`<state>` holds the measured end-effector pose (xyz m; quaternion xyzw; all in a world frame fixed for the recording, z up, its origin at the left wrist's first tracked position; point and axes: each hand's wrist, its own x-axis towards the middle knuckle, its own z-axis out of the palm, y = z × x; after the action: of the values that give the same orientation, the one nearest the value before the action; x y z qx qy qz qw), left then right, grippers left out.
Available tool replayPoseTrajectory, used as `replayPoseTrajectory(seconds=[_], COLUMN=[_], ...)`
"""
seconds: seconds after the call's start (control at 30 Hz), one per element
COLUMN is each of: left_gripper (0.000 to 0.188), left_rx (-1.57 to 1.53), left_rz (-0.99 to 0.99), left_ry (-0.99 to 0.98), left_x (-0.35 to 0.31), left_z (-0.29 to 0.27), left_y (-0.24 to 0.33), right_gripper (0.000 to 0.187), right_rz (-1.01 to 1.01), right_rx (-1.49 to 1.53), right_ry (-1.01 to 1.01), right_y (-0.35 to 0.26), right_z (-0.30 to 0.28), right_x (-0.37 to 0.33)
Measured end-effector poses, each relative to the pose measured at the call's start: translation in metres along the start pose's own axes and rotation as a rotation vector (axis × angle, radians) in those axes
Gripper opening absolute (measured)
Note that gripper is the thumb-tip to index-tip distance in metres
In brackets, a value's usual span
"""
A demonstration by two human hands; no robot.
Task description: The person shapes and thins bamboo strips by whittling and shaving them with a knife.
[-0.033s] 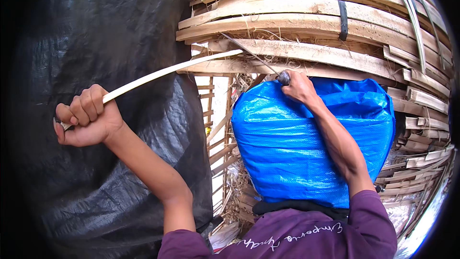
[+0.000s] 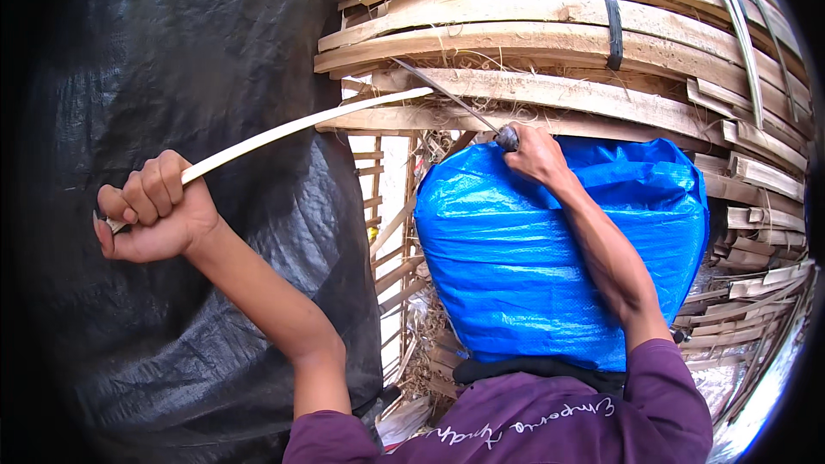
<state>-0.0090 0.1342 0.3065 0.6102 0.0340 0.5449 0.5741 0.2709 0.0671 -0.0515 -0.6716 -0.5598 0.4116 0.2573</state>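
Note:
My left hand (image 2: 159, 210) is out at the left, its fingers wrapped round one end of a long, pale, flat strip (image 2: 284, 131) that looks like bamboo or wood. The strip bows upward to the right, its far end reaching the blade of a thin knife (image 2: 451, 96). My right hand (image 2: 540, 156) grips the knife's dark handle at the top of a blue plastic-covered bundle (image 2: 550, 258). The blade slants up and left across the pale slats (image 2: 593, 96). Whether its edge cuts into the strip, I cannot tell.
A black plastic sheet (image 2: 189, 60) covers the left side. Stacked wooden slats, one with a black band (image 2: 614, 34), curve across the top and right. Curly shavings (image 2: 473, 64) cling between them. A slatted frame (image 2: 391, 249) shows between the sheet and the blue bundle.
My left hand and the strip have shifted a hair to the left. My right hand keeps its place and its hold on the knife.

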Motion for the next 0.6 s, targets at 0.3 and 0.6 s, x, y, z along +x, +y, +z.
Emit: replayPoseTrajectory(seconds=[0.3,0.6], left_gripper=[0.034,0.034], left_rx=[-0.071,-0.094], left_rz=[-0.022,-0.005], left_ry=[-0.101,-0.123], left_x=[0.008,0.008], left_z=[0.007,0.007], left_y=[-0.001,-0.014], right_gripper=[0.014,0.024], right_rz=[-0.351,0.022], right_rx=[0.275,0.046], right_ry=[0.012,0.022], right_y=[-0.094,-0.024], right_z=[-0.012,0.002], right_x=[-0.044,-0.029])
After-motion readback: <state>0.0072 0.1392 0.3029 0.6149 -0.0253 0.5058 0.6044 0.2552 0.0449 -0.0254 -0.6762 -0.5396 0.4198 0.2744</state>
